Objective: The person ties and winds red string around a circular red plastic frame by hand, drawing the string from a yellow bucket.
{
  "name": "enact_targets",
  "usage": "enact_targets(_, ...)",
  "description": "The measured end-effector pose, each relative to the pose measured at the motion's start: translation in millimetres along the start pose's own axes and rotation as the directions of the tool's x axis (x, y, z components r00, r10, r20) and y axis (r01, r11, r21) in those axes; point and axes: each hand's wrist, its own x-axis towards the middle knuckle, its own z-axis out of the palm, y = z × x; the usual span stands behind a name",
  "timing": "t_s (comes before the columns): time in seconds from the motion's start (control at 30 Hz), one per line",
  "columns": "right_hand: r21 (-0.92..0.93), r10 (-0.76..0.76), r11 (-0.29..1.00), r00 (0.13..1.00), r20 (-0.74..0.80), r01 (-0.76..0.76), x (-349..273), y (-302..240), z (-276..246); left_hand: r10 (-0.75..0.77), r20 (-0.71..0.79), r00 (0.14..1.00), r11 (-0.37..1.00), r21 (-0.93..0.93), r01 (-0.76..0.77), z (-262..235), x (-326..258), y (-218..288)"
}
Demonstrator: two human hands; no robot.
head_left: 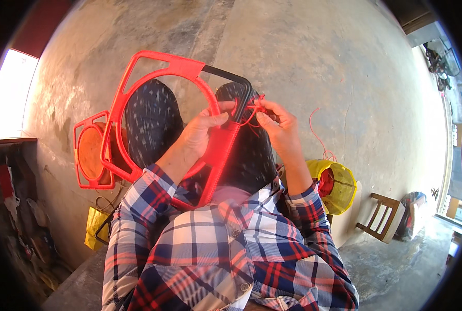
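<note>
A large red frame with a round opening rests across my lap, tilted, its side closely wrapped in red cord. At its upper right corner a stretch of black bar shows bare. My left hand grips the frame beside that bar, thumb on the near face and fingers reaching behind. Just right of the bar, my right hand pinches thin red cord between thumb and fingertips. The cord loops around the bar's lower part, and some of it is hidden by the fingers.
A similar red frame stands at my left, above a yellow bag. At my right is a yellow container with red material inside, and a loose red cord trails from it over the concrete floor. A wooden stool lies beyond.
</note>
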Motion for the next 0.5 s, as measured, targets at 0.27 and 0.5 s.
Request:
enact_targets(0.27, -0.171, -0.293, 0.944, 0.955, -0.046, 0.281, 5.2, 4.9, 11.4, 0.030, -0.015, 0.999, 0.999, 0.032, -0.029, 4.6, -2.8, -1.8)
enact_targets(0.5, -0.479, -0.392, 0.790, 0.916, 0.084, 0.382, 13.4, -6.0, 19.3, -0.011, -0.022, 1.000, 0.999, -0.030, 0.011, 4.1, -5.4, 1.4)
